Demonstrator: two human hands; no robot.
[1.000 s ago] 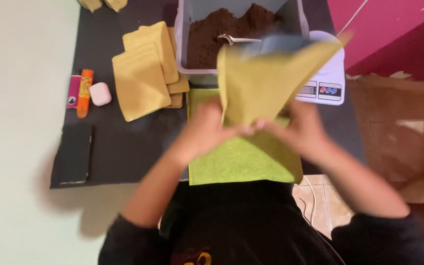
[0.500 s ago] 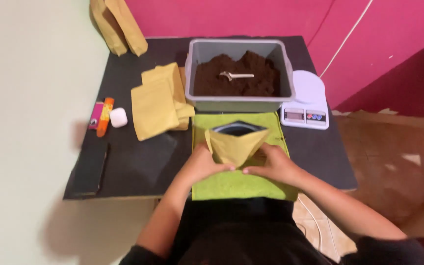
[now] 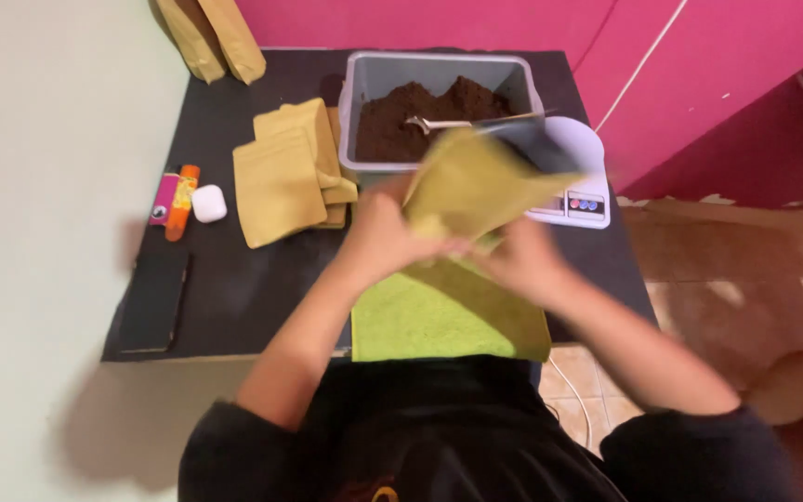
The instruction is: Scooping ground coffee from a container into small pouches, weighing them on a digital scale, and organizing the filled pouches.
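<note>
Both hands hold a yellow-brown paper pouch (image 3: 476, 181) above a green cloth (image 3: 420, 321) on the black table (image 3: 234, 279). My left hand (image 3: 383, 232) grips its lower left side and my right hand (image 3: 518, 260) its lower right. The pouch is blurred and tilts up to the right, its open dark mouth toward a white scale (image 3: 580, 177). Behind it stands a grey tub (image 3: 374, 74) of brown soil with a metal scoop (image 3: 429, 123) lying in it.
A stack of flat yellow-brown pouches (image 3: 285, 177) lies left of the tub, and two more pouches (image 3: 211, 37) stand at the back left. A pink and orange item (image 3: 175, 197), a small white case (image 3: 208, 203) and a black phone (image 3: 155, 302) lie at the left.
The pouch was lifted high, then lowered onto the green cloth with its mouth opened, and is now raised again and swung toward the right, near the scale.
</note>
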